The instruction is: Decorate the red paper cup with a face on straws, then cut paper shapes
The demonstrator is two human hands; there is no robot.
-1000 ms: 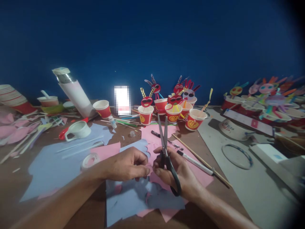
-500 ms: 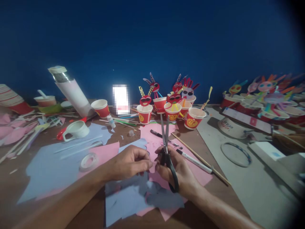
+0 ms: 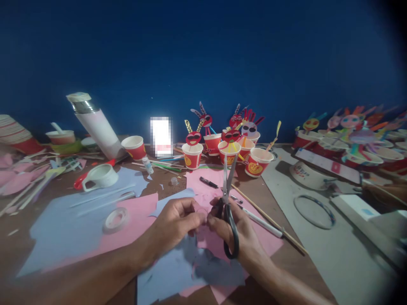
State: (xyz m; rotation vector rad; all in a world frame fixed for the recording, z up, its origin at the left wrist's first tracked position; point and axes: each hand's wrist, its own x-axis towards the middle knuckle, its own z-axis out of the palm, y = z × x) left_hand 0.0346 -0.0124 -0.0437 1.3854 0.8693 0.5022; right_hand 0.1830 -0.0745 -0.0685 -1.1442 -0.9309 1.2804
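My right hand [image 3: 233, 226] is wrapped round a pair of scissors [image 3: 228, 186] with black handles. Their blades point up and away from me, a little apart at the tips. My left hand [image 3: 179, 220] is closed in a pinch close to the right fingertips. Between the two hands shows what looks like a small pink paper piece [image 3: 201, 210], partly hidden by the fingers. Below them lie pink paper [image 3: 267, 241] and blue paper [image 3: 168, 271]. A black pen [image 3: 208, 182] and a white marker [image 3: 263, 223] rest on the pink sheet.
Red paper cups [image 3: 192, 157] with paper-faced figures stand along the blue wall. A white flask [image 3: 100, 131] leans at the left, behind a white mug [image 3: 100, 176]. A tape roll [image 3: 116, 219] lies on the left sheets. A wooden stick [image 3: 270, 220] and a bracelet [image 3: 314, 212] lie right.
The scissors have shifted right and tilted slightly rightward. Both hands remain close together, with my left fingers slightly nearer the right ones. The whole view has shifted slightly.
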